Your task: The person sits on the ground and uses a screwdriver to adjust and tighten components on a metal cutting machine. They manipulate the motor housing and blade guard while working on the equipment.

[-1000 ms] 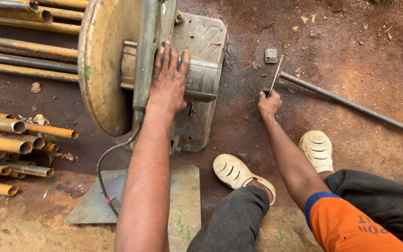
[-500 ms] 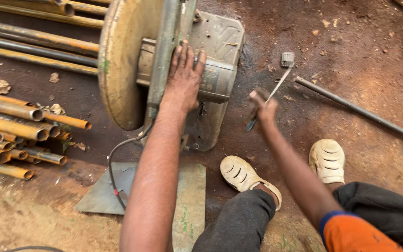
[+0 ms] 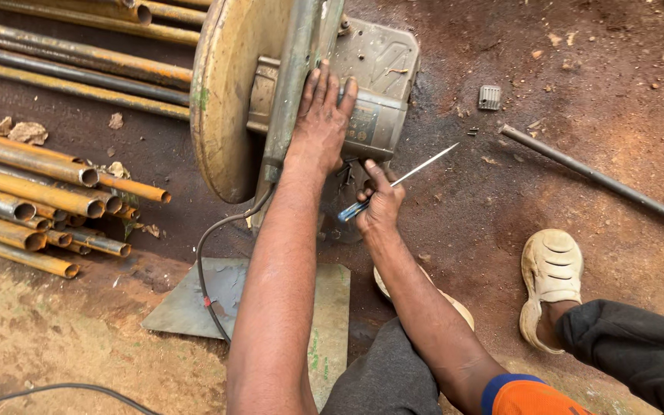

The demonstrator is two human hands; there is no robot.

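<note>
The screwdriver (image 3: 393, 184) lay gripped in the right hand (image 3: 380, 206), whose fingers (image 3: 369, 194) were clenched around its blue handle, the thin metal shaft slanting up and away from the fingertips toward the bare ground. That hand sat just below the grey motor housing (image 3: 378, 69) of the cut-off saw (image 3: 301, 100), close against its lower edge. Above it, the left hand (image 3: 320, 123) rested flat on the housing, its fingers (image 3: 324, 84) spread and released, lying against the upright metal arm (image 3: 293, 84) and gripping nothing. Beyond those fingertips, to the left, stood the big round yellowish guard (image 3: 228, 100), worn and rusty. A black cable (image 3: 205, 269) looped from under the machine down past the left forearm and across a flat grey metal plate (image 3: 194, 303) on the dirt floor (image 3: 562, 46). Further out on the left-hand side lay a stack of rusty pipes (image 3: 32, 192), their open ends facing the saw, with longer pipes (image 3: 78, 61) stretched behind. On the right-hand side, well away from the screwdriver tip, a dark steel rod (image 3: 601, 180) lay slanted on the ground, and a small grey ribbed block (image 3: 489, 97) sat above it. Nearer the person, a pale sandal (image 3: 551, 277) showed on one foot, beside a dark trouser leg (image 3: 639, 353) and an orange sleeve (image 3: 532, 396).
</note>
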